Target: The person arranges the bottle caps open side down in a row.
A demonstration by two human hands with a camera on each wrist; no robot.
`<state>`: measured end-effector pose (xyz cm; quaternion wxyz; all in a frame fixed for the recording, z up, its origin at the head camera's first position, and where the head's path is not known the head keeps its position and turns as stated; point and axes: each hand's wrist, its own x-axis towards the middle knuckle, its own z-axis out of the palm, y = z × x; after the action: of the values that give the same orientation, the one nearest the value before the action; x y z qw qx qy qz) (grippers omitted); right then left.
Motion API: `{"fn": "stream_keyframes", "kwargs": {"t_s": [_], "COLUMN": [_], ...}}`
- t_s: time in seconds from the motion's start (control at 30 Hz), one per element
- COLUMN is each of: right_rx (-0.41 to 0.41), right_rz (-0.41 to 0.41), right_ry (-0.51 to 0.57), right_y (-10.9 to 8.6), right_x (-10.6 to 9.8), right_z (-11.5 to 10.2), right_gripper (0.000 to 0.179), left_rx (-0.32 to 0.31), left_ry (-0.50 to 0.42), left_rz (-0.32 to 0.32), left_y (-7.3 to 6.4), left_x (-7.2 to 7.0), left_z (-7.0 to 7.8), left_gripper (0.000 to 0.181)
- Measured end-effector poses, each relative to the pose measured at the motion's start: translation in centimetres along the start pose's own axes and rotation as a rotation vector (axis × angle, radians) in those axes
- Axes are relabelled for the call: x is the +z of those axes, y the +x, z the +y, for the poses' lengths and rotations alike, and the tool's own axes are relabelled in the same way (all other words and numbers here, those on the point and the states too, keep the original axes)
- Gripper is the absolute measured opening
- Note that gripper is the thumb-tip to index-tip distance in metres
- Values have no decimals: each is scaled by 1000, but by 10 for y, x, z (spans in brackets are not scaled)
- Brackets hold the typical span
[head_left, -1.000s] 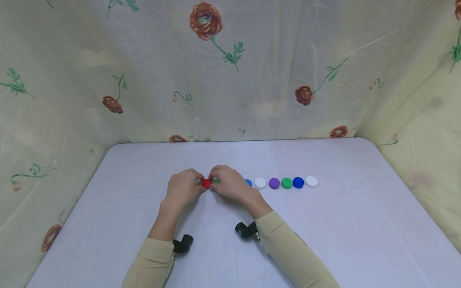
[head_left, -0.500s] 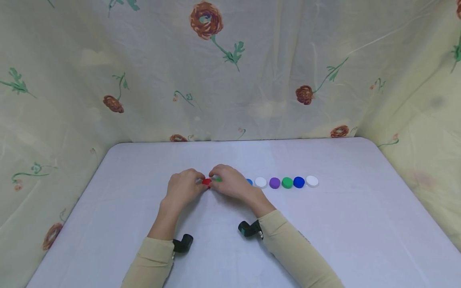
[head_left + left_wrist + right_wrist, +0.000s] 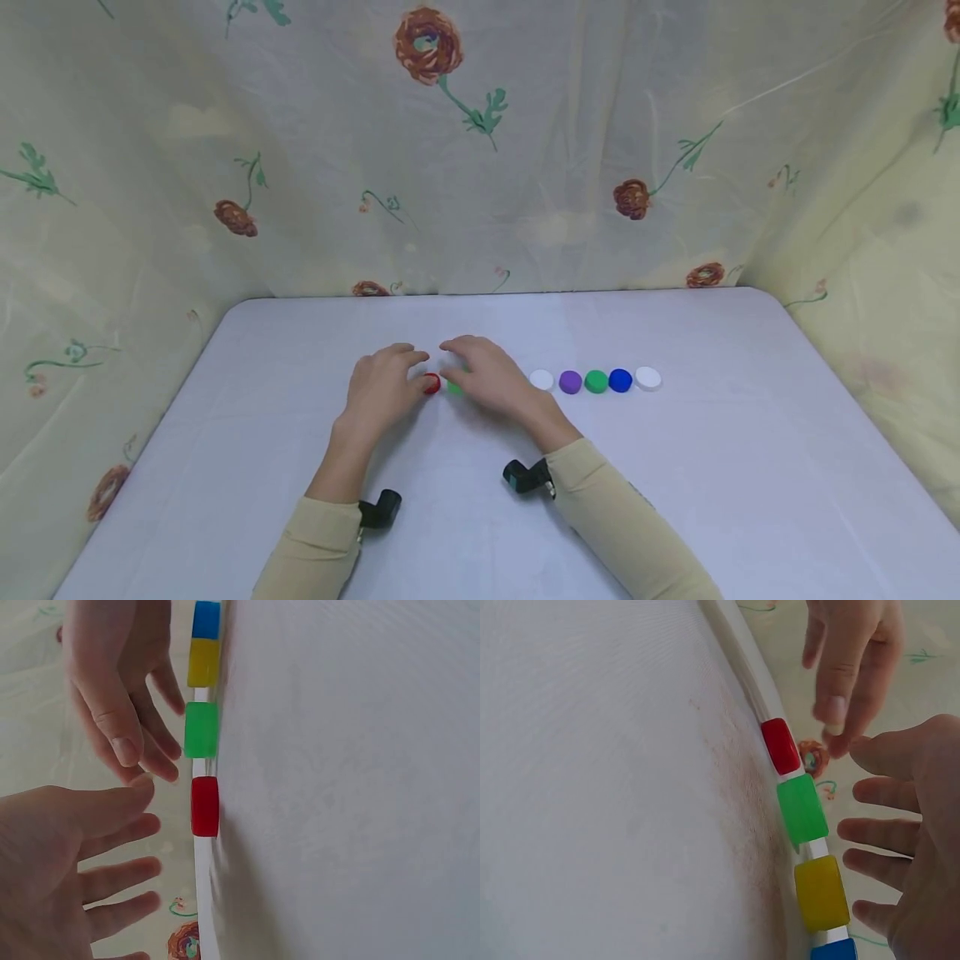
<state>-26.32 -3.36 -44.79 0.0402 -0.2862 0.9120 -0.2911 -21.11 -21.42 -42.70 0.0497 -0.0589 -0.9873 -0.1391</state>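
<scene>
A red round cap (image 3: 432, 383) lies on the white table at the left end of a row. Beside it, with a small gap, sits a light green cap (image 3: 201, 730). My left hand (image 3: 382, 387) hovers by the red cap with its fingers spread and holds nothing. Over the light green cap, my right hand (image 3: 491, 379) has its fingers stretched out and grips nothing. In the wrist views both hands are raised off the caps, their thumb tips close together. A yellow cap (image 3: 821, 893) and a blue cap (image 3: 206, 620) follow; the right hand covers them in the head view.
Rightward the row goes on with a white cap (image 3: 542, 381), a purple cap (image 3: 570, 382), a green cap (image 3: 596, 382), a dark blue cap (image 3: 619, 381) and another white cap (image 3: 648, 378). Flowered cloth (image 3: 555, 167) hangs behind and beside the table (image 3: 675, 483).
Both hands have let go: the fingers that were on the red and light green caps have spread and lifted. The right hand has shifted slightly right and now hides the blue cap.
</scene>
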Motion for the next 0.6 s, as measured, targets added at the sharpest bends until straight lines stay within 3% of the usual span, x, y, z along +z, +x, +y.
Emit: {"fn": "stream_keyframes", "kwargs": {"t_s": [0.33, 0.6], "right_rx": [12, 58], "right_rz": [51, 60], "right_ry": [-213, -218], "right_y": [-8, -16], "right_x": [-9, -17], "right_z": [6, 22], "right_gripper": [53, 60], "left_rx": [-36, -52], "left_ry": [4, -14], "left_rz": [24, -25], "left_y": [-2, -3], "left_x": [-4, -3], "left_z": [5, 7], "left_gripper": [63, 77]}}
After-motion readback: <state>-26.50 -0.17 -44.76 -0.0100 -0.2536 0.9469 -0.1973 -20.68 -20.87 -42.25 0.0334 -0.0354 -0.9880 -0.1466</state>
